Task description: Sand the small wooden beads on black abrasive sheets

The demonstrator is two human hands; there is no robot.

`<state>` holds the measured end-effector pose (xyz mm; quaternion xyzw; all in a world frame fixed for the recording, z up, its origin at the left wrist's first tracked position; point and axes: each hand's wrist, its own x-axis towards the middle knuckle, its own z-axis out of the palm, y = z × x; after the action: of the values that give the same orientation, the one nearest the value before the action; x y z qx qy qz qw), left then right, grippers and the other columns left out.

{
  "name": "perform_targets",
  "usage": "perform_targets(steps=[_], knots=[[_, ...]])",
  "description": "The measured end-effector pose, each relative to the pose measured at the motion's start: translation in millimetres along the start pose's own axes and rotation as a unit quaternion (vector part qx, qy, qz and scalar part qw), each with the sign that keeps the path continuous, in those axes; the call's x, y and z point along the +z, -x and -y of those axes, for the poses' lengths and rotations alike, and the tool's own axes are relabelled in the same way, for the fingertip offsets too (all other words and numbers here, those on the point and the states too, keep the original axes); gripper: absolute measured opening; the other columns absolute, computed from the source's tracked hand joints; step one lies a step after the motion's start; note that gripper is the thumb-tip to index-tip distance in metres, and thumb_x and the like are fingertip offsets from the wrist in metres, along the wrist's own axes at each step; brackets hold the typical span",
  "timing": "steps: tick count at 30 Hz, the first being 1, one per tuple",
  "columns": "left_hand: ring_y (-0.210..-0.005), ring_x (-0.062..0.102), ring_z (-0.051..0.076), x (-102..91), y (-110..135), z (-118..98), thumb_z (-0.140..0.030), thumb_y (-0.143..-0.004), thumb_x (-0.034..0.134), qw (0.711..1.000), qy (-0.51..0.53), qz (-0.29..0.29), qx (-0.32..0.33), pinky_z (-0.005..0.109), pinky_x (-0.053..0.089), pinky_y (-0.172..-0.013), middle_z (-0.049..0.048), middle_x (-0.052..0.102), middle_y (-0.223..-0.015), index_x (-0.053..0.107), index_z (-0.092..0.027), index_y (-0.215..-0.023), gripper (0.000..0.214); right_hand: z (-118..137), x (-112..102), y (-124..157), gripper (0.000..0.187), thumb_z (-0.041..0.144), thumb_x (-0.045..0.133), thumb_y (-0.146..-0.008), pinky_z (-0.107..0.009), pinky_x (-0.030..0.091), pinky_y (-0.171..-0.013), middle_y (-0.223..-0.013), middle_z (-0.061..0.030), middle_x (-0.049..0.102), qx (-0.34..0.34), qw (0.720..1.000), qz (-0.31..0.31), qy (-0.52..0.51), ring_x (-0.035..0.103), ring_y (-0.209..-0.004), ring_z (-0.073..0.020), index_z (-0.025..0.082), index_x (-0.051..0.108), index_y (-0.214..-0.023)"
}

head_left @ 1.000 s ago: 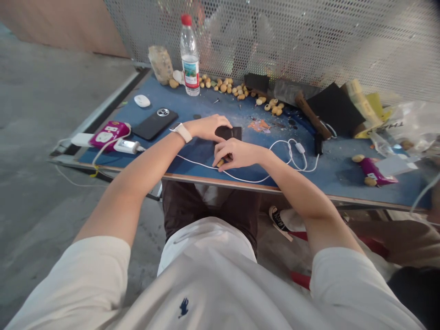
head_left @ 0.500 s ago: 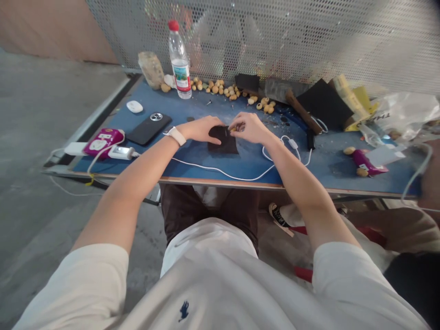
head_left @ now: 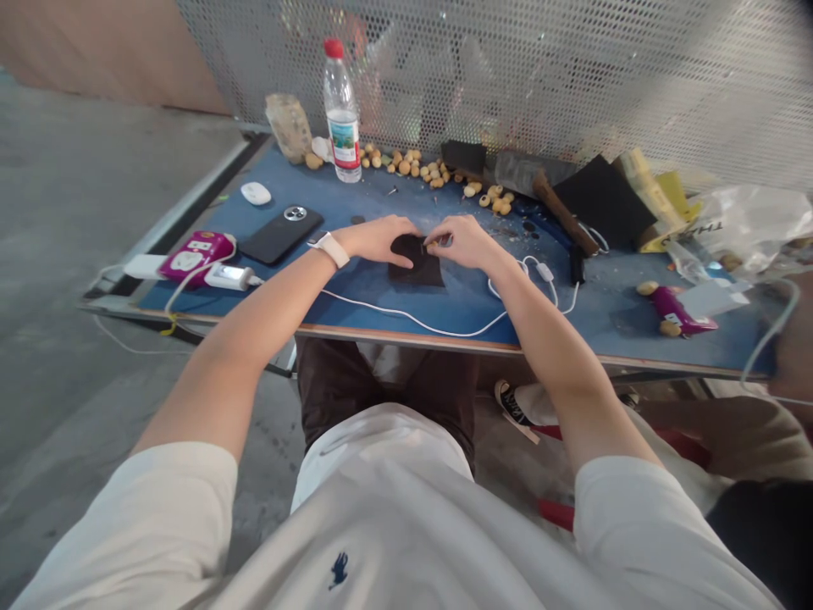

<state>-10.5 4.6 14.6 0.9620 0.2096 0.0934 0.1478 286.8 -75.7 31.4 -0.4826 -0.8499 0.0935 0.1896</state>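
Observation:
A small black sheet (head_left: 419,268) lies on the blue table (head_left: 457,301) in front of me. My left hand (head_left: 376,238), with a white band on its wrist, rests on the sheet's left part with fingers curled down over it. My right hand (head_left: 461,241) is at the sheet's far right corner, its fingertips pinched on a small tan bead (head_left: 433,246) that touches the sheet. A white cable (head_left: 412,318) runs across the table just nearer to me than the sheet.
Several tan beads (head_left: 432,172) lie along the back by a water bottle (head_left: 340,114) and a jar (head_left: 287,125). A phone (head_left: 281,235), a white mouse (head_left: 255,193) and a pink power strip (head_left: 191,256) sit left. Black sheets (head_left: 600,202), a wooden handle (head_left: 559,210) and plastic bags (head_left: 743,220) crowd the right.
My right hand has moved from the table's near side, by the cable, up to the sheet's far right corner with the bead. My left hand has stayed on the sheet.

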Motion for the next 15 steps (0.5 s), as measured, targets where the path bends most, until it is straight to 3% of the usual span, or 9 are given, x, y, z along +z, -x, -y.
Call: perform_targets(steps=[7,13,15], knots=[[-0.164,0.072,0.042,0.8,1,0,-0.074,-0.109,0.088,1.0,-0.003,0.006,-0.009,0.049,0.05,-0.145,0.0163,0.081,-0.177,0.078,-0.028,-0.18,0.085,0,-11,7,0.027,0.025,0.089,-0.101,-0.042,0.067,-0.098,-0.104,-0.0075,0.098,-0.008,0.998,0.059,-0.031,0.087,-0.094,-0.0288,0.026,0.107,-0.12],[-0.163,0.073,0.042,3.2,-1,6,-0.074,-0.11,0.088,1.0,0.007,0.0,-0.002,0.05,0.047,-0.146,0.0185,0.08,-0.175,0.085,-0.023,-0.17,0.079,-8,3,-4,0.026,0.034,0.093,-0.109,-0.056,0.071,-0.115,-0.121,-0.0156,0.099,0.037,0.999,-0.019,-0.018,0.091,-0.109,-0.039,0.023,0.105,-0.129],[-0.163,0.073,0.043,3.7,-1,6,-0.073,-0.109,0.089,1.0,0.01,-0.004,-0.006,0.051,0.047,-0.146,0.0183,0.08,-0.176,0.087,-0.023,-0.167,0.077,-8,4,-7,0.026,0.036,0.093,-0.11,-0.059,0.071,-0.116,-0.121,-0.0166,0.099,0.041,0.999,-0.016,-0.025,0.091,-0.109,-0.0401,0.022,0.104,-0.129]])
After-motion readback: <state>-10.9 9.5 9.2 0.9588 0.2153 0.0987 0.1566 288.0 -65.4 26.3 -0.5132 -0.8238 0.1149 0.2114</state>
